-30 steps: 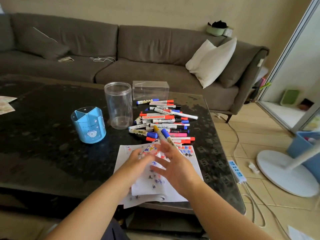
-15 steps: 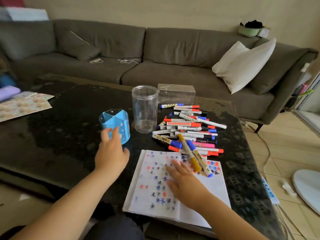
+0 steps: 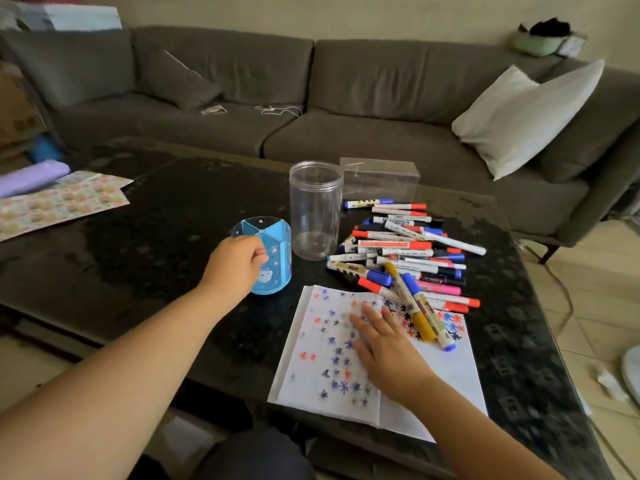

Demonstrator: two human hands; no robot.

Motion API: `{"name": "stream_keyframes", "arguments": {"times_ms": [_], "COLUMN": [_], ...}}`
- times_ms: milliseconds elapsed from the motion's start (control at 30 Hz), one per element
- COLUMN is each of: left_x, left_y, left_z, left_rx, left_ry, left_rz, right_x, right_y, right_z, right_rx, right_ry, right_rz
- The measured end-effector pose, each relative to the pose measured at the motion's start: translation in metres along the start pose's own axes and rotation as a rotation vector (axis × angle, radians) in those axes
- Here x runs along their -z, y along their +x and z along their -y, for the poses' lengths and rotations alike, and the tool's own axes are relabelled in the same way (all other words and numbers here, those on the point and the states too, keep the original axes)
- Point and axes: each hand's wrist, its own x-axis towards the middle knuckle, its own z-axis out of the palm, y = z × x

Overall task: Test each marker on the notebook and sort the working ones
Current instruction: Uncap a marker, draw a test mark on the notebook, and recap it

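The left hand (image 3: 235, 268) curls its fingers round the light, rigid blue plastic divided pen holder (image 3: 272, 259) while the right hand (image 3: 384, 348), fingers spread, flattens the floppy white ink-dotted notebook (image 3: 450, 379), slim, roll-prone markers (image 3: 401, 251) just beyond its fingertips, best pinched mid-barrel.

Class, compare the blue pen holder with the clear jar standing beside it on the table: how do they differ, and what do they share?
The blue pen holder is opaque blue; the clear jar is see-through. The pen holder is shorter, the jar taller. The pen holder is split into compartments by dividers; the jar is one open space. The left hand grips the pen holder; nothing touches the jar. Both stand upright and open-topped on the dark table, with no markers inside.
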Motion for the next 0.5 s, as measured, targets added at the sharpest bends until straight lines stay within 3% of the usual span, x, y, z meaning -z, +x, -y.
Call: {"name": "stream_keyframes", "arguments": {"times_ms": [267,500], "left_x": [-0.008,-0.026], "left_y": [-0.027,-0.039], "left_z": [-0.032,-0.048], "left_rx": [-0.186,-0.221], "left_ry": [-0.174,-0.217], "left_rz": [0.011,0.018], "right_x": [0.003,0.011], "right_y": [-0.001,-0.003], "right_z": [0.003,0.004], "right_rx": [-0.007,-0.008], "right_ry": [-0.006,0.026], "right_rz": [0.014,-0.021]}}
